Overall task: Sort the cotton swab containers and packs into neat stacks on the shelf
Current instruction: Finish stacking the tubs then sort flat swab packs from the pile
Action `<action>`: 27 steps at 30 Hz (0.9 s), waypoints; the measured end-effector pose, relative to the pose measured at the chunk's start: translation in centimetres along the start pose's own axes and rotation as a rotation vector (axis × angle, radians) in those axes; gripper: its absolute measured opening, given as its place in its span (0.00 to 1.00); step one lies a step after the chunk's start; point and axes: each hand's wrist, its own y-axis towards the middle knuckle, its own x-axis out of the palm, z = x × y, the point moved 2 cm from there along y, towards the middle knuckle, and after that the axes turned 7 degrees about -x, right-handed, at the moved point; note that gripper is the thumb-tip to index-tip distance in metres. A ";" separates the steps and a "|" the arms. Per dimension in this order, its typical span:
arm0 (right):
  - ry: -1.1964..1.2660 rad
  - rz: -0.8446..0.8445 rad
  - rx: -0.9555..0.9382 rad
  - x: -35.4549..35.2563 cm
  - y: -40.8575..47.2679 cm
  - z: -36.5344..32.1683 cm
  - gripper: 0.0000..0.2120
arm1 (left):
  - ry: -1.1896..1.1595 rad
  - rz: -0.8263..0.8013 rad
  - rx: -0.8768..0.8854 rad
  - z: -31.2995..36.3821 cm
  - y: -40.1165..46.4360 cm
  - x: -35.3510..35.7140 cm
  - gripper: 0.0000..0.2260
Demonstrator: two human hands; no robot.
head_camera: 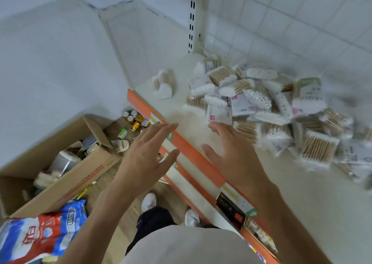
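1. Shelf (261,183): white, orange front edge, tiled wall behind at 12 o'clock.
2. Box (60,173): cardboard, on the floor at 8 o'clock.
3. Swab packs (261,110): loose heap at 2 o'clock.
4. Left hand (145,155): fingers spread straight, holding nothing.
5. Right hand (231,157): fingers spread, empty, just short of the heap.

Orange shelf edge (193,153), white shelf top (281,193), cotton swab packs (261,110) white with tan sticks, some pink-and-red labels, one green-topped box (309,88), brown cardboard box (66,175), red, white and blue bag (38,237), gold cans (135,120), white shoes (149,202)
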 end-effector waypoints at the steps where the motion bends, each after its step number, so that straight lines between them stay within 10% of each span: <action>1: 0.004 0.006 0.018 0.2 0.6 -0.2 0.23 | -0.011 -0.008 0.000 -0.6 1.1 -0.5 0.25; 27: -0.175 0.384 0.375 4.0 10.8 -7.9 0.22 | -0.164 -0.135 0.344 -10.8 20.1 -0.1 0.28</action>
